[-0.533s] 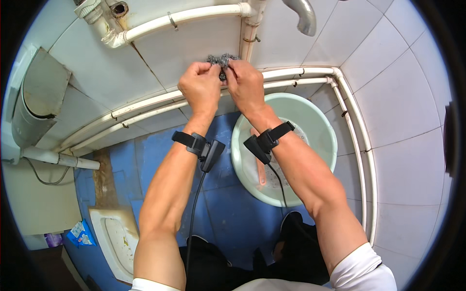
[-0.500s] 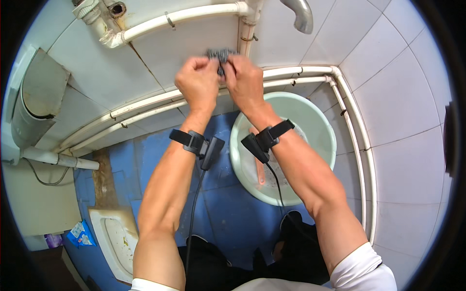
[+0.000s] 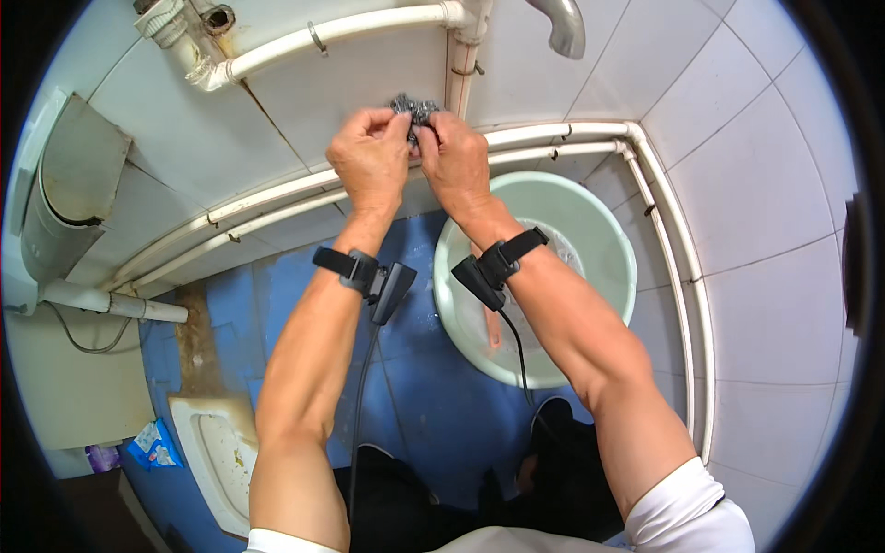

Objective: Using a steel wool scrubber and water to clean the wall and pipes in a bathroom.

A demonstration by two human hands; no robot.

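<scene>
A grey, shiny steel wool scourer [image 3: 414, 108] is held up between my hands, close to the white tiled wall. My left hand [image 3: 371, 157] pinches it from the left, fingers closed. From the other side my right hand [image 3: 456, 166] grips it, also with closed fingers. Part of the scourer is hidden behind my fingertips. Below my right forearm is a pale green basin [image 3: 604, 221] on the blue floor, with some suds inside. A flat, orange-pink strip or handle [image 3: 493, 327] lies in it, partly covered by my wrist strap.
White pipes [image 3: 277, 192] run along the lower wall and turn down at the right [image 3: 678, 263]. A metal spout [image 3: 564, 32] hangs at the top. At the lower left are a squat toilet [image 3: 189, 429] and a blue packet [image 3: 155, 445]. Cables hang from both wrist straps.
The scourer looks more bunched up and less blurred than before. Both hands have shifted slightly left and still hold it.
</scene>
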